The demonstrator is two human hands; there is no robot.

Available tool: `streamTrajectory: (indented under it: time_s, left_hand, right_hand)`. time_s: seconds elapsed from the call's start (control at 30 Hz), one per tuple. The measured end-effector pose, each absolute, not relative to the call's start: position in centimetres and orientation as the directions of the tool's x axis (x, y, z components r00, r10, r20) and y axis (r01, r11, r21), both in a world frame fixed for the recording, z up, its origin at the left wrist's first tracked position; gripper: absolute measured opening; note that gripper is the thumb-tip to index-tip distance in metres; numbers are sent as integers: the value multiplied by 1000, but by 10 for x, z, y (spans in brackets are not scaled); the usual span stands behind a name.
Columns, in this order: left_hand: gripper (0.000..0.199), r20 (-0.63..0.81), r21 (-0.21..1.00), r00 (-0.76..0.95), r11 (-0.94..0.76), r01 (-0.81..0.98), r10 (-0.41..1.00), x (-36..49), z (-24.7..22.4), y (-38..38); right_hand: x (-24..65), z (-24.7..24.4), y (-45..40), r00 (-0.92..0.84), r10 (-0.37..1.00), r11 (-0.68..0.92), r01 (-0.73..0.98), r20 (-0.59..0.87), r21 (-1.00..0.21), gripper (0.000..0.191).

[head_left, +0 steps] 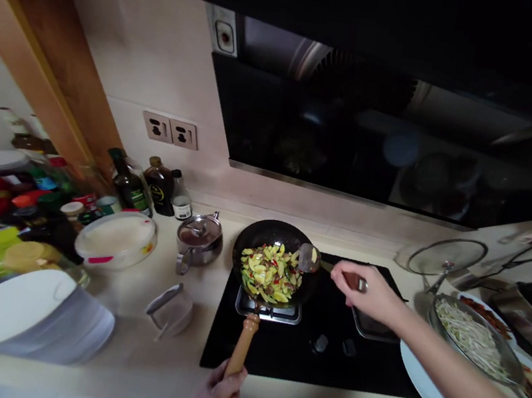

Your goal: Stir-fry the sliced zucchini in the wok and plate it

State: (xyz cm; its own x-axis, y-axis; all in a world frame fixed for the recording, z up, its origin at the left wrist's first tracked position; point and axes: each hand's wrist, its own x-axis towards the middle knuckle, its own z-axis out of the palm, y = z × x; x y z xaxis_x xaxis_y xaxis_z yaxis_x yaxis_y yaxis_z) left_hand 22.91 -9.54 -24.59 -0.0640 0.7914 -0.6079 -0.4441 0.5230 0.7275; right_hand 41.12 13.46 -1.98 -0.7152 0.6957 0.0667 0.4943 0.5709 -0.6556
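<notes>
A dark wok point(246, 235) sits on the left burner of the black stove point(320, 369), holding sliced yellow-green vegetables point(271, 274) with red bits. My left hand point(222, 397) is wrapped round the wok's wooden handle point(243, 343) at the front edge. From the right, my right hand point(363, 288) grips the wooden handle of a spatula point(309, 258). The spatula's metal blade is over the right rim of the wok, with a slice on it.
Left of the stove are a steel pot point(199, 239), a small clear container point(171, 310), a lidded tub point(115, 239), bottles point(160, 185) and a white bin point(35, 317). At right, a strainer of bean sprouts point(471, 336), plates and a glass lid point(448, 257).
</notes>
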Motion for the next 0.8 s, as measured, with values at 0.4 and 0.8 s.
streamTrajectory:
  time_s: [0.4,0.8]
  left_hand:
    - [57,-594,730,-17,530,-431,804,213,-243,-98]
    - [56,-606,726,-28,539,-426,795,216,-239,-98]
  right_hand:
    - [376,-63,203,-647,762,335,446,-41,-830,34]
    - [341,-15,209,-481,867,250,650,-133,-718,10]
